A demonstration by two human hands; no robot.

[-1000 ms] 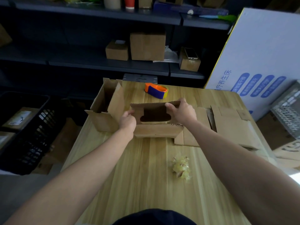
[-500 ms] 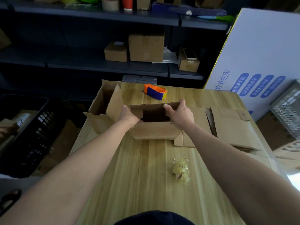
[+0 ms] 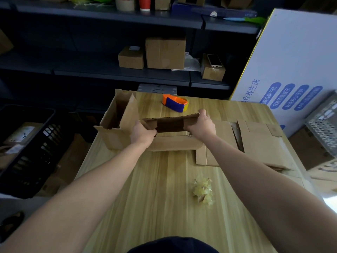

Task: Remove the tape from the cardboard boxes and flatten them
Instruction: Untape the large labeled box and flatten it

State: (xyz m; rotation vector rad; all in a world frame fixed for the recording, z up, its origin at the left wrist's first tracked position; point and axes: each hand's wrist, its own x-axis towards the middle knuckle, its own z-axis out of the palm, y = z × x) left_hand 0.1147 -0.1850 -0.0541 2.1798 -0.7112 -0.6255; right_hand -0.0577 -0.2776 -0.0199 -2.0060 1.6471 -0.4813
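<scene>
My left hand (image 3: 143, 134) and right hand (image 3: 199, 125) grip opposite ends of the open cardboard box (image 3: 175, 146), fingers curled over its walls, tape dispenser (image 3: 175, 103) just beyond them.

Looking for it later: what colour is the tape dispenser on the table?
The tape dispenser is orange and blue; head view.
</scene>
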